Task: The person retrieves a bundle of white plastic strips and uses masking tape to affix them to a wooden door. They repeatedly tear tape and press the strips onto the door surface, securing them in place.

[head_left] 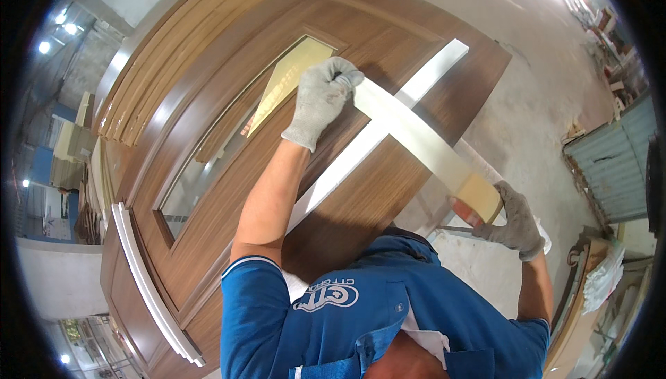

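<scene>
My left hand (320,98), in a grey work glove, pinches the free end of a wide pale tape strip (423,140) above a brown wood-grain door (378,185). At the lower right, my gloved right hand (517,223) grips the tape roll (480,197) the strip runs from. Stretched between both hands, the tape crosses over a long white bar (438,67) lying on the door. Beside my left hand, a yellowish sheet (288,81) lies over part of the door's long glass pane (201,181). Whether the tape touches the door cannot be told.
White trim strips (149,285) lie along the door's left end. Behind it are several stacked tan lengths (166,46). A corrugated metal sheet (614,164) and boards (583,296) stand on the right. Concrete floor (513,122) stretches beyond the door.
</scene>
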{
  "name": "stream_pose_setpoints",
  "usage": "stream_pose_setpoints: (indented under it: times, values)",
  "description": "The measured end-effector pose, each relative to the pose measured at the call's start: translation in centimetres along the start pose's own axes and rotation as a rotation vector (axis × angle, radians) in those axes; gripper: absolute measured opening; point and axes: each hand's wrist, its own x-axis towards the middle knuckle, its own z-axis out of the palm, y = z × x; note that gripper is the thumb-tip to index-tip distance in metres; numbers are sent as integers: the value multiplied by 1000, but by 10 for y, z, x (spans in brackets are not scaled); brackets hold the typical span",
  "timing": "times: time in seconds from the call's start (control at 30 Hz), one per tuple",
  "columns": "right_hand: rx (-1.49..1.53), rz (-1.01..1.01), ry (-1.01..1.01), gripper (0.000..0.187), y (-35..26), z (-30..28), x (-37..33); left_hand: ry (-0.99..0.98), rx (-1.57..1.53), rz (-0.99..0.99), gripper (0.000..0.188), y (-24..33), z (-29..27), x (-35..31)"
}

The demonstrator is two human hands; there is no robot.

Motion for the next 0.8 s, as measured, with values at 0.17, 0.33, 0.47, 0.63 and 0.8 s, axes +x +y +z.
stream_pose_setpoints:
  times: [0.17,0.33,0.47,0.63,0.8]
  values:
    - [163,157,41,70,9,42,-5,125,351,30,13,-33,-13,19]
    - [-9,141,16,74,28,68,12,61,960,190,14,-76,3,13]
    - [203,175,-91,79,42,76,24,186,738,205,54,-81,-13,16]
    - [502,151,9,72,51,91,34,217,697,275,48,-24,-22,8]
    - [601,133,-179,56,53,83,47,-566,276,554,17,1,75,-47]
